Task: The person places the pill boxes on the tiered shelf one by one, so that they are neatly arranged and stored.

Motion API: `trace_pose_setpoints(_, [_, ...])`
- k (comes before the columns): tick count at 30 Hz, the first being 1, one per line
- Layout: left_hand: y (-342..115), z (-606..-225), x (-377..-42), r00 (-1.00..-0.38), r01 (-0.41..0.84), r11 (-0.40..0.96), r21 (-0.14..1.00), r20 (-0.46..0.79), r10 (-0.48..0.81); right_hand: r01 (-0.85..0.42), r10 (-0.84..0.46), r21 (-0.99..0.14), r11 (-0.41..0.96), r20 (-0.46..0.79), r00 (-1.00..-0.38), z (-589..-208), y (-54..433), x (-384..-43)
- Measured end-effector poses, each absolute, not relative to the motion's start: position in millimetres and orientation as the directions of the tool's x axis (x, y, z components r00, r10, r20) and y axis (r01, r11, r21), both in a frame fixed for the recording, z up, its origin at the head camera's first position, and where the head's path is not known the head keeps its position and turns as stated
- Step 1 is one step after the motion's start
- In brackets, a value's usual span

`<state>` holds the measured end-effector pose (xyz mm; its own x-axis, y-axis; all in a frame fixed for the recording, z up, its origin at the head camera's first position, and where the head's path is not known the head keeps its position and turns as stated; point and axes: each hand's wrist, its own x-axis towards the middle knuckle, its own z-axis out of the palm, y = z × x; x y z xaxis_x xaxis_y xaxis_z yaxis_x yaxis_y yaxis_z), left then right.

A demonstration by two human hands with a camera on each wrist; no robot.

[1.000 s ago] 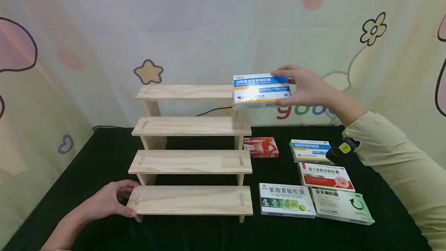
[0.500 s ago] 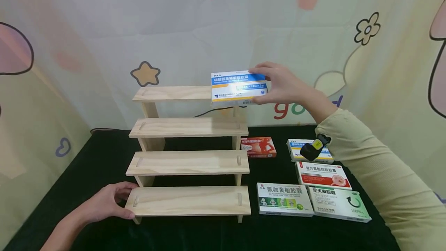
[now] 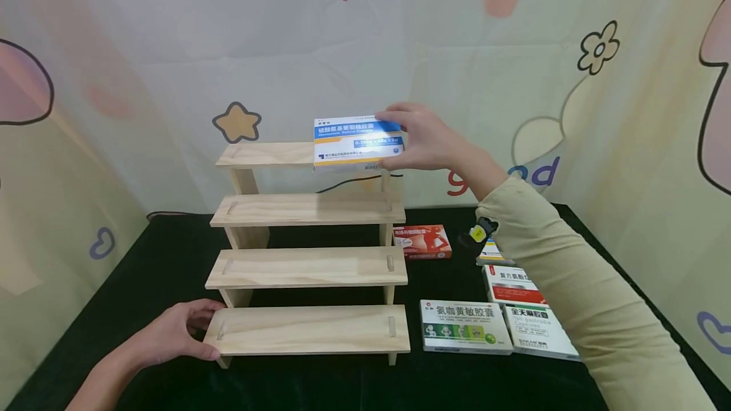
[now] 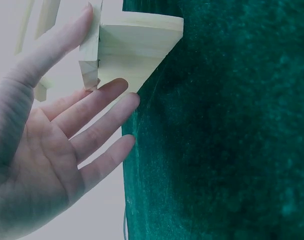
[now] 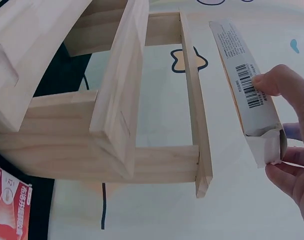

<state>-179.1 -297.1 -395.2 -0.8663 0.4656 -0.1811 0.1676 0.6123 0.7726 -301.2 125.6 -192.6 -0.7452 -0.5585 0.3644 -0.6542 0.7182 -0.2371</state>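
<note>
Clamped between the thumb and fingers of the right hand (image 3: 425, 138), at its right end, is a flat white cardboard box with blue and orange bands (image 3: 351, 144). It is held just in front of the right part of the top board of a four-step pale wooden rack (image 3: 308, 330); the right wrist view shows a gap between box and board, and a barcode on the side under the thumb. The left hand (image 3: 171, 336) pinches the left end of the lowest step with thumb and forefinger, its other fingers spread. The rack stands left of centre on a table under dark green cloth (image 3: 320, 389). Right of it, near the table's back edge, lies a flat red box (image 3: 425, 243). Toward the right edge, partly behind a pale yellow sleeve (image 3: 571, 284), are a second blue-banded white box (image 3: 492, 252), a white box with a red band (image 3: 514, 284) and a white-and-green box (image 3: 539, 332); nearer the front edge, just left of the last, lies a white box with a green picture strip (image 3: 465, 328).
</note>
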Motion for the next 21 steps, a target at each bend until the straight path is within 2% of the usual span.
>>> trace_pose_setpoints(13, [-298.4, -395.9, -178.8, -0.858, 0.163, 0.592, 0.790, -0.183, 0.481, -0.657, -0.558, -0.237, 0.716, 0.372, -0.742, -193.5, 103.2, -313.3])
trace_pose_setpoints(21, [-297.2, -395.6, -178.4, -0.861, 0.162, 0.589, 0.792, -0.178, 0.477, -0.682, -0.578, -0.229, 0.694, 0.388, -0.718, -190.3, 80.5, -318.5])
